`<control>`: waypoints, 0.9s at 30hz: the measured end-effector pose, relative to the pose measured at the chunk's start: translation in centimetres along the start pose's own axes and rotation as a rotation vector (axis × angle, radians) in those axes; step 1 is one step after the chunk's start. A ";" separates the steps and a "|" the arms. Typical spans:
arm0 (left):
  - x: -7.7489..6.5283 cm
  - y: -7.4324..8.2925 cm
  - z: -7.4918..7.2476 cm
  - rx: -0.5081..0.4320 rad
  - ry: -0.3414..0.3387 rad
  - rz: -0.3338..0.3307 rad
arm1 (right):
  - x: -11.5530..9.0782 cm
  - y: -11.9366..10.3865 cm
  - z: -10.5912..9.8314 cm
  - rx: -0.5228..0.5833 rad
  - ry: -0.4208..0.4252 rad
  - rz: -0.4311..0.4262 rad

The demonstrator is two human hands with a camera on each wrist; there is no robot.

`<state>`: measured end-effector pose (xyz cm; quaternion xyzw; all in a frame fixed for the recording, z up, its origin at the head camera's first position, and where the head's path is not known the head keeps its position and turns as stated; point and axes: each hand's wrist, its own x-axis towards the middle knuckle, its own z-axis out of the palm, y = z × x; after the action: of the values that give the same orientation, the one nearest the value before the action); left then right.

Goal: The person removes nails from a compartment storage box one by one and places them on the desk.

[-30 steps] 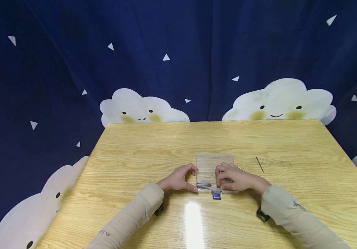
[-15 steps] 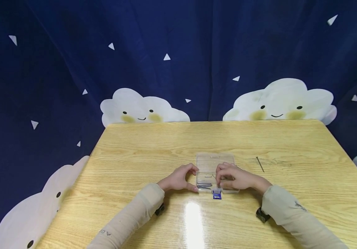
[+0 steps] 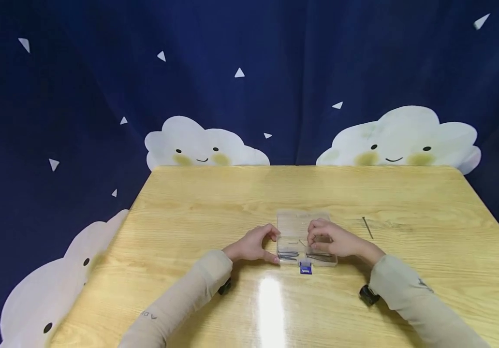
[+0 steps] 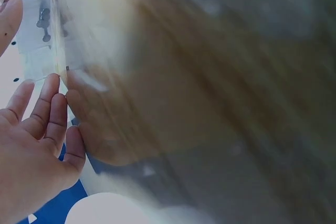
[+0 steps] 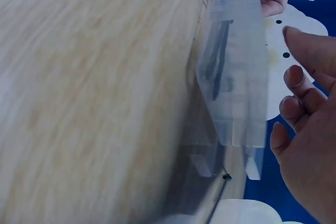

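Note:
A clear plastic compartment box [image 3: 291, 261] lies on the wooden table with its lid [image 3: 290, 223] folded back and a blue latch [image 3: 305, 268] at its front. My left hand [image 3: 254, 244] holds the box's left side, thumb at the front corner and fingers further back. Dark nails lie in the front left compartment, and more nails [image 3: 319, 257] lie in the front right one. Over the box's right part hovers my right hand [image 3: 334, 239]. In the right wrist view its fingers [image 5: 294, 77] are loosely bent, apart from the thumb, with nothing between them.
A single long nail [image 3: 368, 227] lies on the table [image 3: 206, 193] to the right of the box. Behind the table hangs a dark blue curtain [image 3: 214, 29] with white clouds and triangles.
My right hand has risen slightly off the front right compartment, so the nails there now show. The thin rod that stuck out behind that hand is gone from sight. My left hand keeps its hold.

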<state>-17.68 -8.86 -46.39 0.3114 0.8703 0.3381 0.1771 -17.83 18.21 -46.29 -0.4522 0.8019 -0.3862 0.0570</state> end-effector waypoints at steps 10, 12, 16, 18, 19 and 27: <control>0.0 0.1 -0.2 -0.014 -0.013 -0.016 | -0.7 -0.3 0.2 -0.274 0.095 -0.117; -0.1 0.2 -0.2 -0.013 -0.008 -0.011 | -0.8 -0.6 0.4 -0.319 0.102 -0.136; -0.1 0.4 -0.4 -0.012 -0.001 -0.010 | -0.6 -0.9 0.5 -0.440 0.078 -0.149; 0.0 0.5 -0.5 -0.007 0.008 -0.011 | -0.5 -1.0 0.6 -0.498 0.058 -0.147; 0.1 0.5 -0.5 -0.007 0.012 -0.008 | -0.4 -1.0 0.7 -0.521 0.050 -0.139; 0.0 0.0 -0.1 -0.023 -0.009 0.000 | -0.2 -1.2 2.1 -0.521 0.061 -0.042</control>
<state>-17.74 -8.90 -46.28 0.3109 0.8656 0.3466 0.1844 -15.97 16.77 -47.02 -0.4563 0.8661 -0.1814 -0.0934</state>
